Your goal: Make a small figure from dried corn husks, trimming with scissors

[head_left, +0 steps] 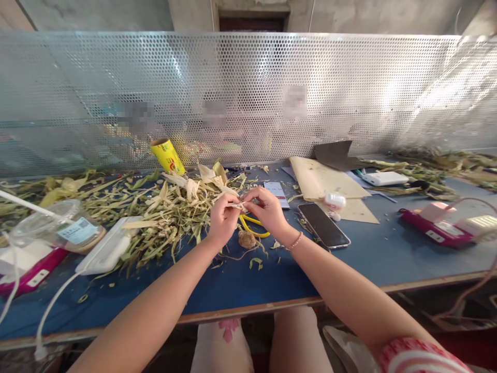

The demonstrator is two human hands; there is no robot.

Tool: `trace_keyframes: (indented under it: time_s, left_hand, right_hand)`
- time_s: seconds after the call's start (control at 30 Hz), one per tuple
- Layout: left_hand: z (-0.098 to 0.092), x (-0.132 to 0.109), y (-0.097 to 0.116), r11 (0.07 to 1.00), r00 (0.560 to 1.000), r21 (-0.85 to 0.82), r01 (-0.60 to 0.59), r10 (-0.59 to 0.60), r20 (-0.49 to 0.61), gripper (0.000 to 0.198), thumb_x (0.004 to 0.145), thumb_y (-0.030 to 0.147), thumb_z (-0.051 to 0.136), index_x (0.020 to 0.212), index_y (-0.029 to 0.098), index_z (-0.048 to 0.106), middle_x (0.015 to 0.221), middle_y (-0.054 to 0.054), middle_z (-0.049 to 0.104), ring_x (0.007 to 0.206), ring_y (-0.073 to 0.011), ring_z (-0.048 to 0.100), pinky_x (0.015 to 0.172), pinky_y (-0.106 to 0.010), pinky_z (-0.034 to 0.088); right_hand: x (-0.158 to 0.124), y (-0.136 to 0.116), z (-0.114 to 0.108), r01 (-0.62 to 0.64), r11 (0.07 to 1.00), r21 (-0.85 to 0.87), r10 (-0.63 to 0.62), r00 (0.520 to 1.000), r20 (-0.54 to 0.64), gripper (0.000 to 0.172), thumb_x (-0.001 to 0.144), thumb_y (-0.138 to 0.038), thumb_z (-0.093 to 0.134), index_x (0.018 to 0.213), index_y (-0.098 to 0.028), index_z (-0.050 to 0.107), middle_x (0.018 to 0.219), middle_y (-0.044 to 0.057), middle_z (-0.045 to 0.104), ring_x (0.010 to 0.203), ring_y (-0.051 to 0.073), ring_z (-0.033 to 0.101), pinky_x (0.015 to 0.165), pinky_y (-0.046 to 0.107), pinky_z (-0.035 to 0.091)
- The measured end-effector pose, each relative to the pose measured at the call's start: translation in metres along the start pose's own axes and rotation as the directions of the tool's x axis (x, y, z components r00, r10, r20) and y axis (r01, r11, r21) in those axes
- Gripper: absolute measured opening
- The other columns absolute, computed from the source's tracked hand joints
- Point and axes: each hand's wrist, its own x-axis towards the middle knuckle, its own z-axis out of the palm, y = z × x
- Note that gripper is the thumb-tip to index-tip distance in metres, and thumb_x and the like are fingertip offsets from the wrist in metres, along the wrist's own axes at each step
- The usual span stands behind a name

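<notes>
My left hand and my right hand meet above the blue table, fingers pinched together. Between their fingertips runs a thin pale strip, perhaps dried husk; the fingers cover part of it. Just below them lies a small round brown object, its kind unclear, with a thin strand beside it. A yellow band curves behind that object. To the left of my hands spreads a heap of dried leaves and stalks.
A perforated metal screen closes off the back. Left stand a yellow tube, a plastic cup and a white power bank. Right lie a phone, tan paper and a magenta power strip with cables.
</notes>
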Motion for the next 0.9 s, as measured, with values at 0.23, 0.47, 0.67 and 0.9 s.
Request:
trace_keyframes:
  time_s: [0.23, 0.47, 0.67, 0.9]
  left_hand:
    - [-0.001, -0.002, -0.001, 0.995, 0.996, 0.054, -0.083, 0.084, -0.006, 0.014, 0.074, 0.027, 0.056, 0.067, 0.019, 0.048, 0.068, 0.001, 0.05, 0.06, -0.0096, 0.051, 0.056, -0.023, 0.045]
    - [-0.001, -0.007, 0.0, 0.946, 0.963, 0.201, -0.253, 0.266, -0.043, 0.009, 0.076, 0.025, 0.054, 0.07, 0.02, 0.05, 0.07, -0.002, 0.052, 0.07, -0.0127, 0.051, 0.059, -0.025, 0.042]
    - [0.0, -0.005, -0.003, 0.975, 0.969, 0.091, -0.201, 0.211, -0.127, 0.009, 0.077, 0.025, 0.053, 0.072, 0.019, 0.048, 0.073, -0.001, 0.052, 0.07, -0.0112, 0.051, 0.06, -0.023, 0.043]
    - [-0.002, -0.003, -0.006, 0.984, 0.974, 0.075, -0.161, 0.17, -0.151, 0.012, 0.076, 0.029, 0.055, 0.072, 0.019, 0.049, 0.074, -0.001, 0.053, 0.072, -0.0112, 0.052, 0.063, -0.024, 0.044]
  right_hand:
    - [-0.003, -0.005, -0.001, 0.103, 0.989, -0.109, -0.102, 0.995, 0.007, 0.009, 0.077, -0.021, 0.054, 0.069, -0.023, 0.051, 0.074, 0.002, 0.055, 0.072, 0.015, 0.053, 0.064, 0.029, 0.046]
    - [-0.006, -0.005, -0.003, 0.266, 0.94, -0.215, -0.267, 0.963, 0.024, 0.009, 0.081, -0.023, 0.051, 0.072, -0.023, 0.049, 0.074, 0.002, 0.055, 0.073, 0.016, 0.053, 0.067, 0.032, 0.045]
    - [-0.002, -0.009, -0.007, 0.319, 0.928, -0.192, -0.304, 0.947, 0.106, 0.006, 0.082, -0.022, 0.049, 0.078, -0.024, 0.052, 0.079, 0.004, 0.058, 0.078, 0.016, 0.056, 0.07, 0.032, 0.048]
    - [-0.003, -0.012, -0.005, 0.277, 0.953, -0.122, -0.266, 0.959, 0.096, 0.01, 0.078, -0.015, 0.049, 0.083, -0.023, 0.052, 0.084, 0.005, 0.057, 0.083, 0.016, 0.055, 0.072, 0.032, 0.049]
